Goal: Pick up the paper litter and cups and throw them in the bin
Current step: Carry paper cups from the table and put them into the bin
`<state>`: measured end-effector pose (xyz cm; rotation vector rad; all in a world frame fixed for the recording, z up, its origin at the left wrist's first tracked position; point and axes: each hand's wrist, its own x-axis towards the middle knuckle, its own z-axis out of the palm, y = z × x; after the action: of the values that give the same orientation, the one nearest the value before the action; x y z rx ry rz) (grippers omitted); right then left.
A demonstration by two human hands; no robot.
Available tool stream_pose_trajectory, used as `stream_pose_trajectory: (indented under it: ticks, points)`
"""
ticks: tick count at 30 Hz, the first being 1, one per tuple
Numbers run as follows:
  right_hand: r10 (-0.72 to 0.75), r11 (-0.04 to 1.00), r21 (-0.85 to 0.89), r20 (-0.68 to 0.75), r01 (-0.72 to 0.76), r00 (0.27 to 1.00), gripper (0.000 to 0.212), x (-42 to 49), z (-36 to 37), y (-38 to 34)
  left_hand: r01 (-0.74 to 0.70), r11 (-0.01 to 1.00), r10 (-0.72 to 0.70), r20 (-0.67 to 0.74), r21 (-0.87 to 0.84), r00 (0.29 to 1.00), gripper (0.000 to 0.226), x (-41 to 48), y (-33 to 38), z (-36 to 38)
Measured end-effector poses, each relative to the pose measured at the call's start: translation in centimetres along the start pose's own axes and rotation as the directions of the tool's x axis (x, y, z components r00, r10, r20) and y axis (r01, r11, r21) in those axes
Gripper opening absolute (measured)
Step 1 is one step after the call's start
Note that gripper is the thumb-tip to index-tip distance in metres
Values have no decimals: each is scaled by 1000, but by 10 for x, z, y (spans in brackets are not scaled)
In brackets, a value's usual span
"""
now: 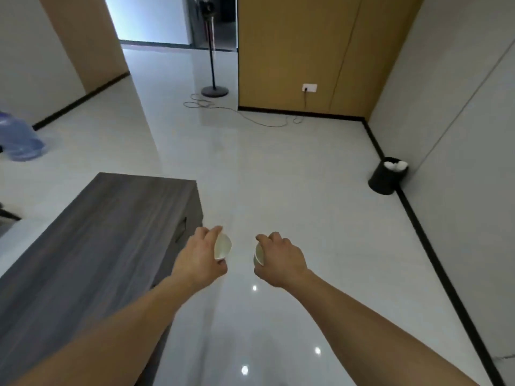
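Note:
My left hand (199, 256) grips a white paper cup (223, 247), its open mouth turned to the right. My right hand (281, 259) grips a second paper cup (258, 254) from above, mostly hidden under the fingers. Both hands are held out over the glossy floor, beside the desk corner. A black bin (386, 178) stands against the right wall, far ahead and to the right of my hands. White cups (395, 165) show at its top.
A dark wooden desk (92, 246) fills the left foreground. A fan stand (214, 89) with a loose cable (250, 117) on the floor is ahead near the tan wall. A blue water jug (21, 140) lies at the far left.

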<state>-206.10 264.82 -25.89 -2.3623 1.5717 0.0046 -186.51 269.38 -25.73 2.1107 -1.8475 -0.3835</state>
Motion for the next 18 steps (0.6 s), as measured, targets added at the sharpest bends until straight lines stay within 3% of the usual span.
stream_pose_trajectory:
  ticks: [5,13,18]
  points:
    - [214,977,20,-25,-214,976,68,14,-35,124,-146,988,149,68,-56,986,81,74,101,49]
    - [401,913,81,-9,-399,916,68,76,-52,242,-285,958,288,162,-45,944,80,214,171,105]
    - [537,842,104,-54,-530,842,69,124,-96,318,-387,915,403,191,-114,895,79,317,241,130]
